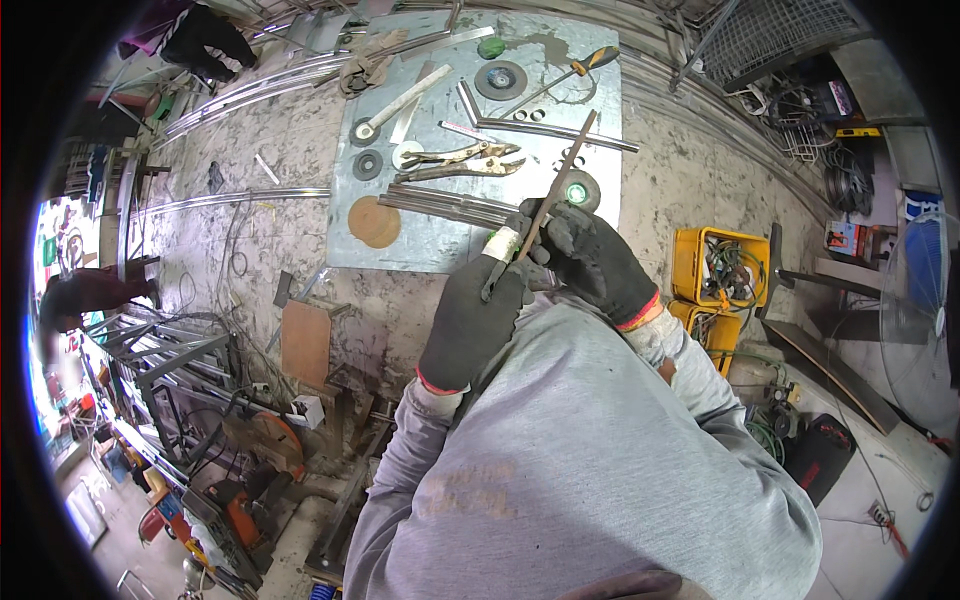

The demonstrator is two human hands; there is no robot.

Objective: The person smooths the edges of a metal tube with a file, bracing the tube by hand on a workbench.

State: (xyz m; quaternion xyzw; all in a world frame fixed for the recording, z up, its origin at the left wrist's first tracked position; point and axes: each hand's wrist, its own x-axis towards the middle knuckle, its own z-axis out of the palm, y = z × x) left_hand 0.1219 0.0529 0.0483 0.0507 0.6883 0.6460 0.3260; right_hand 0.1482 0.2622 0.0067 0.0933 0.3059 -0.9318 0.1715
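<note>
A thin brown rod [566, 172] slants up and away from between my gloved hands, over the edge of a metal sheet. My left hand [474, 312], in a dark glove with a red cuff, is closed about its lower end. A white band [502, 244] wraps the finger area of that hand; whether it is tape or a separate piece I cannot tell. My right hand [592, 257], gloved alike, has its fingers curled against the rod from the right. Just beyond them lie a bundle of metal tubes [455, 205], a green-centred disc [577, 193] and locking pliers [460, 160].
The grey metal sheet [350, 235] also bears brown discs [373, 222], a screwdriver [578, 68], a grinding disc [500, 80] and a bent tube [540, 128]. Yellow crates [690, 262] stand at right, a cut-off saw [275, 445] at lower left. Other people show at the far left.
</note>
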